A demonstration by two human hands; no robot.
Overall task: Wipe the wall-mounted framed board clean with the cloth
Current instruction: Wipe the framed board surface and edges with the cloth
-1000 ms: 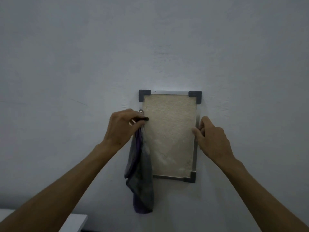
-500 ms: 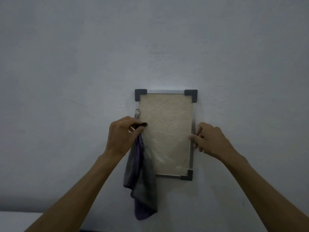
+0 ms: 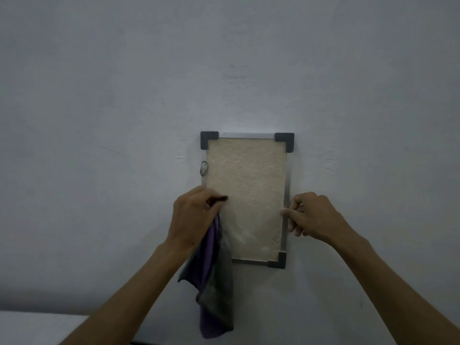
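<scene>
The scene is dimly and evenly lit — a bluish-grey cast is laid over the wall (image 3: 124,70). Soft shadow is thrown below the left hand's (image 3: 191,215) grip — detail is rendered grainy and slightly soft throughout.

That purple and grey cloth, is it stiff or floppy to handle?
Probably floppy: the cloth hangs in loose folds below the left hand gripping its top. Likely light, since a few curled fingers carry it. It would probably drape over the board rather than hold shape.

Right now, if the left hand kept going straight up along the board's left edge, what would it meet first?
Likely the small metal mounting clip on the frame's left rail, just above the left hand; depth is unclear.
</scene>
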